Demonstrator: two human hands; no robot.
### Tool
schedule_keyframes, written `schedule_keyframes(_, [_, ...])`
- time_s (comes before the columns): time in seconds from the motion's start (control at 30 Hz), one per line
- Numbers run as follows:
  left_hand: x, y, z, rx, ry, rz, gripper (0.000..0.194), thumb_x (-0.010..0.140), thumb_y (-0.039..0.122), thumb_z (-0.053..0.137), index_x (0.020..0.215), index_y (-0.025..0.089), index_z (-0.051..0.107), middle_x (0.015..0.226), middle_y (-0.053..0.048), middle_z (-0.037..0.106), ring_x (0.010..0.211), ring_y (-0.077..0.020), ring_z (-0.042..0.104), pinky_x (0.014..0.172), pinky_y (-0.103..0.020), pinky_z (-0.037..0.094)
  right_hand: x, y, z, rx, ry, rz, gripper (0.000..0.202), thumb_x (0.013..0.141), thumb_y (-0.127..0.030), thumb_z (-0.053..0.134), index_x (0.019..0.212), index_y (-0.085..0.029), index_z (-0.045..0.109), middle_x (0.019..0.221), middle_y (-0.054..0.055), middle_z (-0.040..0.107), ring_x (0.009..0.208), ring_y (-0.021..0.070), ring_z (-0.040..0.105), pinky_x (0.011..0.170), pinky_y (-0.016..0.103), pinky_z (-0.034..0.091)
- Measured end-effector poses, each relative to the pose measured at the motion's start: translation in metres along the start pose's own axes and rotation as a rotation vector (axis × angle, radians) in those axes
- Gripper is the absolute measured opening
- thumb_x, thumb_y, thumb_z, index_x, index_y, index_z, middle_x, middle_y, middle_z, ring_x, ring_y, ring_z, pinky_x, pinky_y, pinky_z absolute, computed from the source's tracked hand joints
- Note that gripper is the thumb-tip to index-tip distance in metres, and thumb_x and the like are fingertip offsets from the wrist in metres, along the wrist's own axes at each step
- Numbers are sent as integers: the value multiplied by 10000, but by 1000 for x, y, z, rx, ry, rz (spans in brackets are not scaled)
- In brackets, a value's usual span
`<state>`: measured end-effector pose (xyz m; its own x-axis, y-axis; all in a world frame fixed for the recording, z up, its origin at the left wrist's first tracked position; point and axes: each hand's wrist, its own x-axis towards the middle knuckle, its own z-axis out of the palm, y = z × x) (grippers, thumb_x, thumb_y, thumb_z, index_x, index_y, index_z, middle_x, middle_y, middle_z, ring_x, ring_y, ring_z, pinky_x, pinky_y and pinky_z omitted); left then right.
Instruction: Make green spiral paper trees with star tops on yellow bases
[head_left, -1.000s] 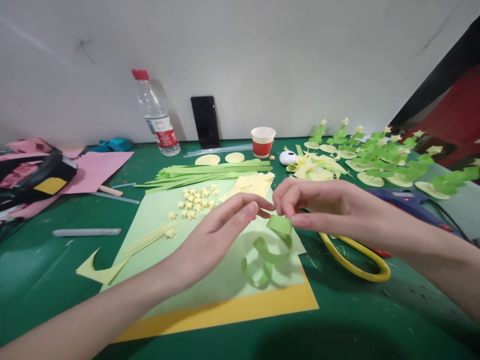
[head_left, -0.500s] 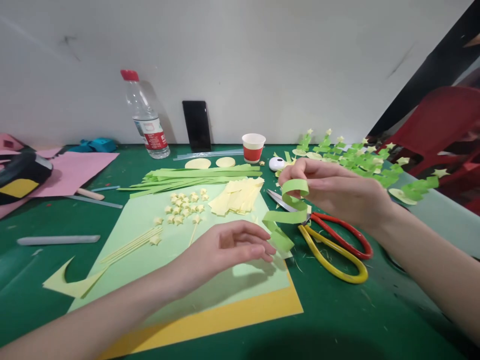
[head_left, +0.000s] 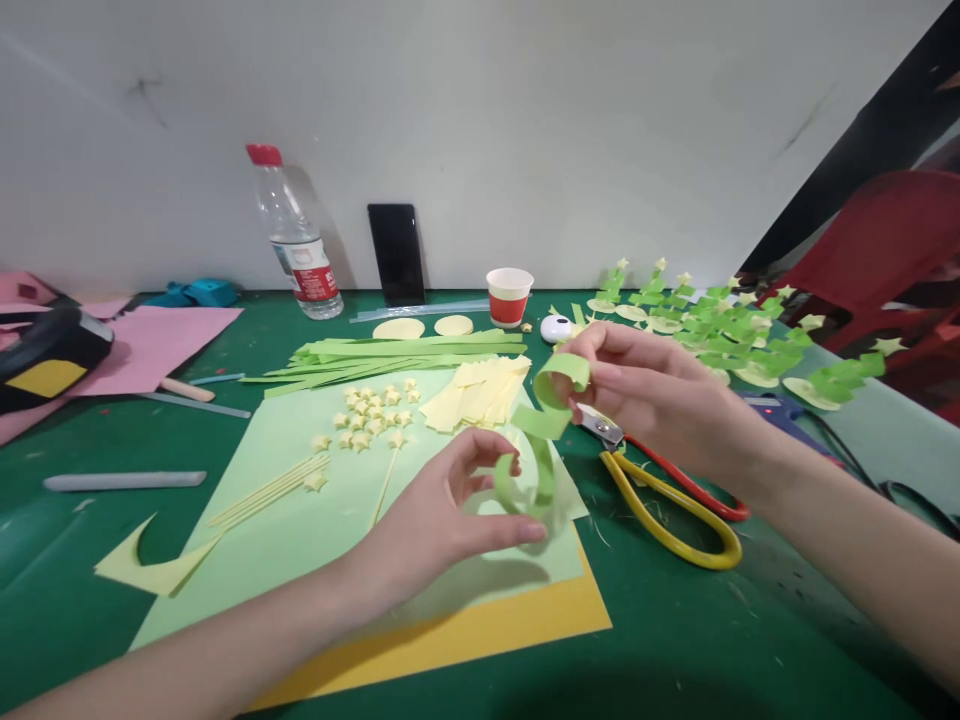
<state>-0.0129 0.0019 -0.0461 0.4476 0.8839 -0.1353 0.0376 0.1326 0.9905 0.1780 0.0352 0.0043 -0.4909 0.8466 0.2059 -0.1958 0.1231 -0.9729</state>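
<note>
A curled light-green paper strip [head_left: 553, 425] hangs in loops between my two hands. My right hand [head_left: 656, 385] pinches its upper end between thumb and fingers, above the scissors. Below and to the left, my left hand [head_left: 469, 500] has its thumb and fingers spread around the strip's lower curl. Whether those fingertips touch the paper I cannot tell. Under my hands lies a pale green sheet [head_left: 300, 540]. On it are several small folded paper stars [head_left: 367, 412], thin cream strips [head_left: 270, 490] and a stack of cream paper pieces [head_left: 476, 395].
Scissors [head_left: 675, 510] with red and yellow handles lie right of the sheet. Behind it are green strips [head_left: 360, 355], a paper cup [head_left: 510, 298], a bottle [head_left: 300, 250] and a phone [head_left: 396, 255]. Finished-looking green paper plants [head_left: 735, 335] stand at right; a glue gun [head_left: 787, 415] is nearby.
My right hand has moved slightly left with the strip. My left hand has opened wider around the strip's lower end, which now curls downward. The glue gun has come into view behind my right wrist.
</note>
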Motion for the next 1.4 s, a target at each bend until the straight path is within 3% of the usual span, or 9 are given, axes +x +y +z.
schedule_keyframes(0.13, [-3, 2, 3, -20, 2, 42, 320, 601, 238, 764, 832, 234, 544, 908, 24, 533, 927, -164, 498, 882, -323, 380, -5, 1, 10, -14, 49, -17, 93, 821, -200, 544, 729, -196, 535, 746, -26, 503, 693, 76, 511, 661, 213, 443])
schedule_keyframes(0.27, [-4, 10, 5, -22, 86, 45, 189, 617, 152, 726, 649, 195, 545, 809, 24, 568, 802, -143, 540, 737, -266, 441, -4, -3, 12, 29, 92, -17, 114, 811, -168, 532, 700, -195, 529, 741, -18, 485, 719, 83, 520, 663, 215, 451])
schedule_keyframes(0.4, [-4, 15, 2, -151, 70, 0, 144, 616, 147, 722, 581, 184, 587, 772, 29, 589, 736, -124, 565, 692, -243, 456, -2, -8, 8, 66, 85, -7, 121, 753, -223, 585, 664, -200, 506, 665, -20, 458, 631, 98, 494, 595, 248, 434])
schedule_keyframes(0.53, [-4, 16, -1, -271, 67, 26, 102, 647, 239, 740, 600, 203, 658, 849, 30, 617, 809, -116, 561, 739, -220, 464, -1, -6, -1, 108, -13, 49, 192, 687, -343, 631, 667, -220, 485, 603, -18, 463, 607, 133, 465, 574, 285, 400])
schedule_keyframes(0.67, [-3, 19, -1, -394, 31, 32, 146, 658, 305, 750, 734, 200, 683, 940, 16, 643, 871, -122, 569, 775, -227, 473, -1, 4, -7, 240, -184, 54, 176, 714, -326, 598, 671, -211, 471, 522, -34, 442, 551, 124, 421, 574, 278, 373])
schedule_keyframes(0.9, [-1, 18, 2, -484, -15, -74, 267, 662, 309, 750, 647, 152, 534, 642, 28, 660, 620, -92, 582, 652, -221, 468, -5, 1, 0, 235, -443, 64, 122, 791, -259, 530, 702, -197, 475, 510, -21, 492, 609, 134, 474, 637, 282, 378])
schedule_keyframes(1.07, [-4, 15, 1, -489, -42, -126, 296, 697, 287, 730, 847, 157, 511, 556, 42, 636, 542, -67, 557, 564, -172, 427, -7, -1, 5, 233, -530, 126, 137, 819, -251, 519, 711, -183, 468, 500, -28, 476, 609, 128, 478, 718, 310, 390])
schedule_keyframes(1.27, [-2, 13, 3, -314, -89, -184, 422, 741, 352, 665, 1051, 178, 435, 558, 53, 608, 494, -106, 586, 545, -222, 465, -8, 1, -1, 156, -547, 113, 120, 821, -259, 518, 743, -175, 482, 599, 2, 507, 656, 149, 491, 706, 344, 390])
schedule_keyframes(1.4, [1, 24, -9, 157, -88, -191, 401, 842, 508, 422, 1111, 210, 435, 623, 13, 626, 486, -157, 615, 473, -247, 451, -8, -9, -6, -25, -466, 72, 113, 818, -252, 532, 729, -187, 508, 687, 1, 464, 673, 128, 443, 642, 278, 359])
